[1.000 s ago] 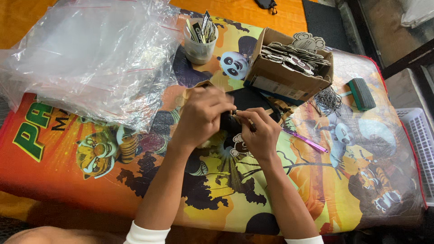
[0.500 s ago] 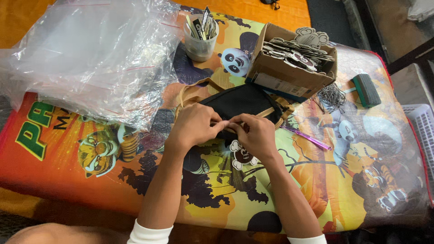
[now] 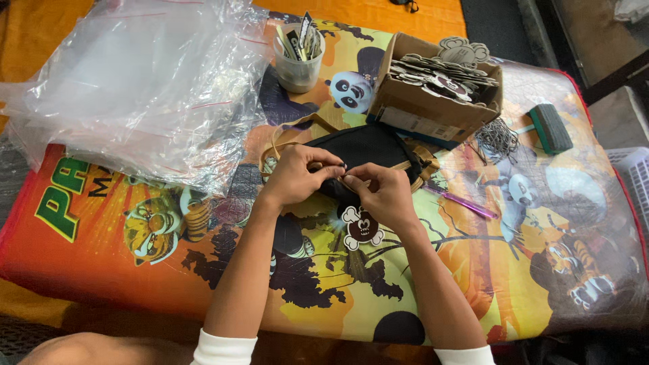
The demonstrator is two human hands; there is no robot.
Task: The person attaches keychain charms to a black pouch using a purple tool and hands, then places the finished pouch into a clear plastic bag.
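Both your hands meet at frame centre on black pouch (image 3: 368, 150) with tan strap. Your left hand (image 3: 297, 174) pinches pouch's near edge, fingers pressed together. Your right hand (image 3: 385, 192) pinches same edge just beside it, fingertips nearly touching left's. Skull-shaped tag (image 3: 362, 228) hangs just below right hand. Purple pen (image 3: 466, 204) lies right of pouch. Cardboard box (image 3: 422, 115) of cut-outs sits upper right; plastic bags (image 3: 135, 88) upper left; cup (image 3: 297, 64) top centre.

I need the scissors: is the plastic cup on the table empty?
No, the plastic cup holds several upright cards or tools.
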